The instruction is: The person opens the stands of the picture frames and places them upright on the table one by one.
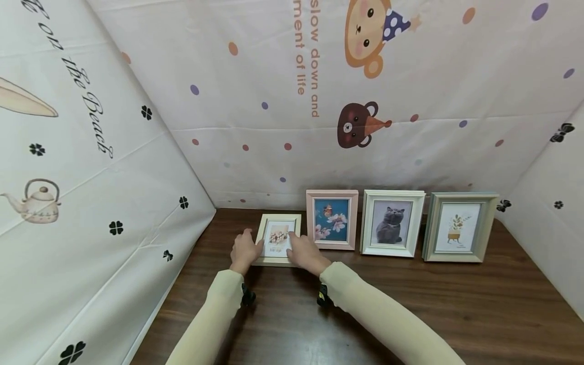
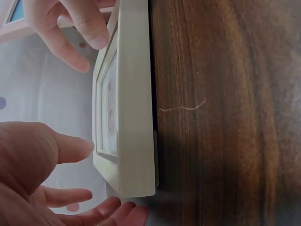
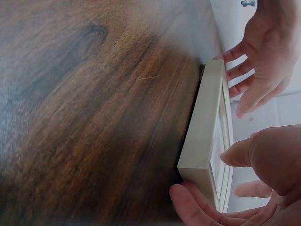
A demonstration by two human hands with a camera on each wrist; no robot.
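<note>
A cream picture frame lies face up on the brown wooden table, with a flower picture and small lettering inside. My left hand is at its left edge. In the right wrist view, the left fingers reach that side while the thumb stands off its face. From the right, my right hand grips the same frame, thumb over the front border. Its fingers curl round the side near a corner in the right wrist view. A thin dark gap runs beneath the frame's edge in the left wrist view.
To the right stand three upright frames in a row: a pink one with blossoms, a white one with a grey cat, and a grey-green one with a potted plant. Printed fabric walls enclose the table behind and on both sides.
</note>
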